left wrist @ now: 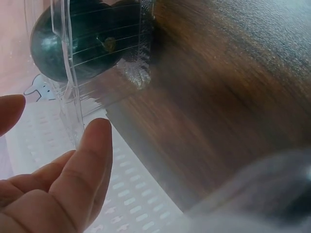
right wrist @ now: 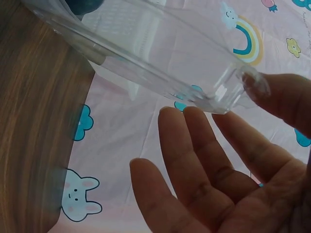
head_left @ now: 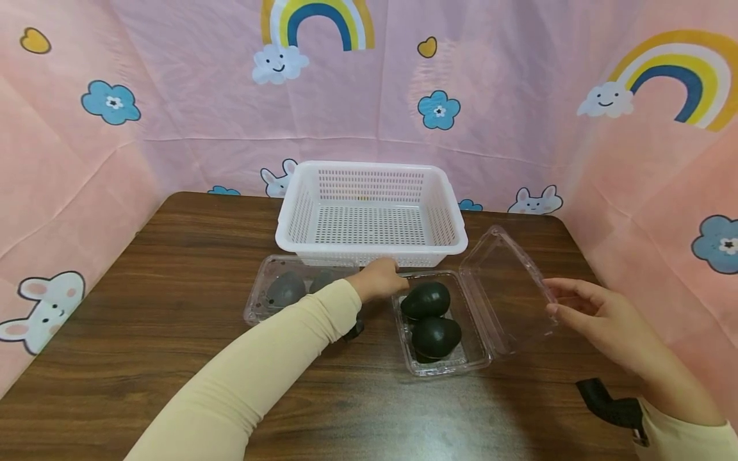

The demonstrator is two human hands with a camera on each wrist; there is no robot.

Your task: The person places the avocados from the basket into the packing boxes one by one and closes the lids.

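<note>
A clear plastic clamshell box (head_left: 412,365) lies open on the table with two dark green avocados (head_left: 436,337) in it. My right hand (head_left: 605,320) pinches the edge of its raised lid (head_left: 507,294) between thumb and fingers. In the right wrist view, the thumb lies on one side of the lid's corner (right wrist: 228,92) and fingertips on the other. My left hand (head_left: 377,280) is at the box's far left corner. Its fingers (left wrist: 82,170) are extended at the box edge in the left wrist view, the thumb apart; whether they touch is unclear.
A white perforated basket (head_left: 371,248) stands behind the boxes. Left of the open box, a second clear box (head_left: 254,301) has a lid over dark avocados, partly hidden by my left arm. Patterned cloth (head_left: 357,96) hangs round the wooden table (head_left: 144,320).
</note>
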